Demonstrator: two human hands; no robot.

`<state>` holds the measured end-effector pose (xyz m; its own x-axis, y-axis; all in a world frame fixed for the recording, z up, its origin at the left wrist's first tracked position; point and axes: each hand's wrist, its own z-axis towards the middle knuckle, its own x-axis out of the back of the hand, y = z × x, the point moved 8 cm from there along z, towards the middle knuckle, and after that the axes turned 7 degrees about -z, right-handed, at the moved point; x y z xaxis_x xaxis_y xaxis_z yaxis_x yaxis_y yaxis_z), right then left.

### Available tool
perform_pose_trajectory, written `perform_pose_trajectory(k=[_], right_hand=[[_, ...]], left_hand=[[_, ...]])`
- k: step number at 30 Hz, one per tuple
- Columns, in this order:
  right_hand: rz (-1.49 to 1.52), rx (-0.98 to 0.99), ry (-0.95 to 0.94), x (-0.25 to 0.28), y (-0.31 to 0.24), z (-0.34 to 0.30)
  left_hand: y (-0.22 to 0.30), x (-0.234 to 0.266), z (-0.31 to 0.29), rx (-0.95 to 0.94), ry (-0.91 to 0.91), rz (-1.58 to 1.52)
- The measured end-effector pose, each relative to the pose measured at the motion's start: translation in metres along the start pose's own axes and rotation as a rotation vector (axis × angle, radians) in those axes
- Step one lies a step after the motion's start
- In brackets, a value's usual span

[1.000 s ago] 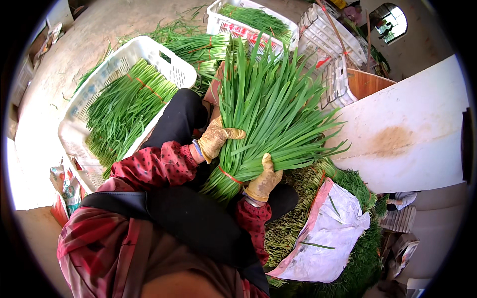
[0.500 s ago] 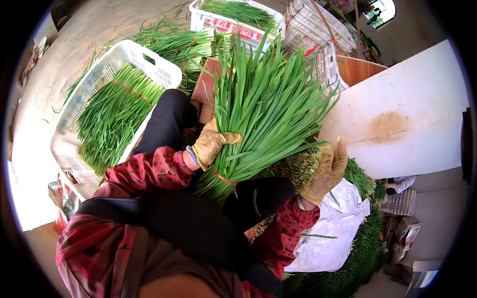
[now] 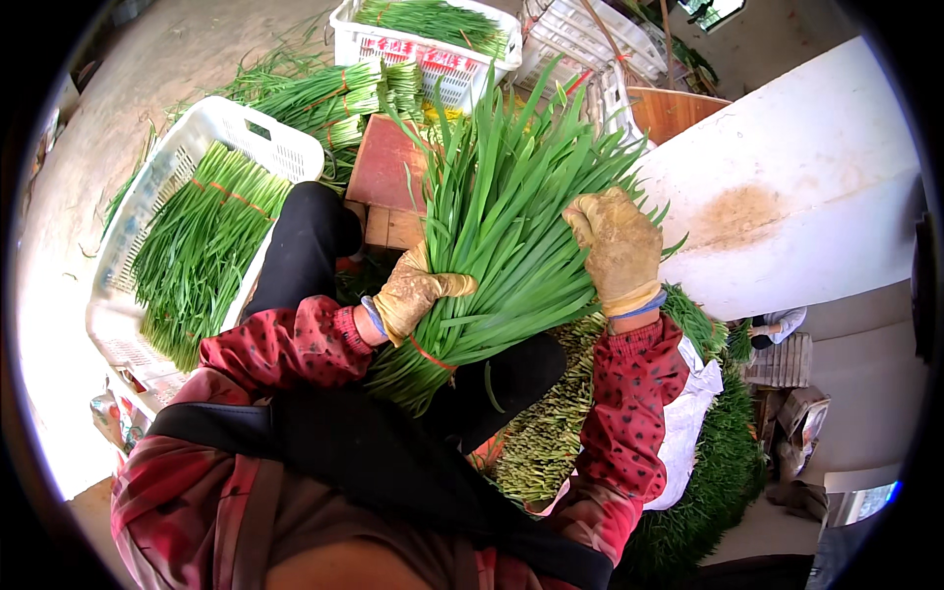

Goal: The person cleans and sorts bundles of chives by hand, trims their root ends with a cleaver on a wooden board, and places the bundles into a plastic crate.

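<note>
A big fanned bunch of garlic chives (image 3: 516, 226) leans over my lap, its long leaves spreading up and to the right. An orange-red band (image 3: 431, 356) circles it near the lower end. My left hand (image 3: 418, 295), in a stained yellowish glove, grips the bunch just above that band, thumb across the leaves. At the bunch's right edge is my right hand (image 3: 621, 246), gloved alike, raised with its fingers curled closed against the leaves. Whatever those fingers may pinch is hidden.
A white crate (image 3: 221, 118) of banded chives stands left, another crate (image 3: 433, 69) at the back. Tied bunches (image 3: 315, 93) lie on the floor near a reddish block (image 3: 388, 162). Right are a white board (image 3: 787, 187), a chive heap (image 3: 703, 482) and a person (image 3: 777, 327) farther off.
My right hand has gone from open, beside the bunch, up to the leaves and closed its fingers. My left hand keeps its grip. The view has shifted slightly.
</note>
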<state>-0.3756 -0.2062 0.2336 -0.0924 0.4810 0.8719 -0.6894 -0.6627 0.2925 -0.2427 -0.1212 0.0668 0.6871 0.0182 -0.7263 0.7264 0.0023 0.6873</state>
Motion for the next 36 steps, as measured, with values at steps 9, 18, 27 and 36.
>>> perform_pose_trajectory(k=[9, 18, 27, 36], right_hand=[[0.402, -0.242, 0.363, 0.049, 0.029, 0.005], [-0.13, 0.026, 0.063, 0.001, -0.002, 0.003], [-0.049, 0.01, 0.129, 0.041, -0.007, 0.025], [0.87, -0.576, 0.164, 0.023, 0.073, -0.003]], left_hand=[[-0.011, -0.002, 0.003, -0.003, -0.061, -0.053], [-0.02, -0.013, 0.005, 0.068, -0.079, 0.013], [-0.024, -0.012, 0.003, 0.097, -0.056, 0.027], [-0.025, -0.019, 0.002, 0.115, -0.111, 0.002]])
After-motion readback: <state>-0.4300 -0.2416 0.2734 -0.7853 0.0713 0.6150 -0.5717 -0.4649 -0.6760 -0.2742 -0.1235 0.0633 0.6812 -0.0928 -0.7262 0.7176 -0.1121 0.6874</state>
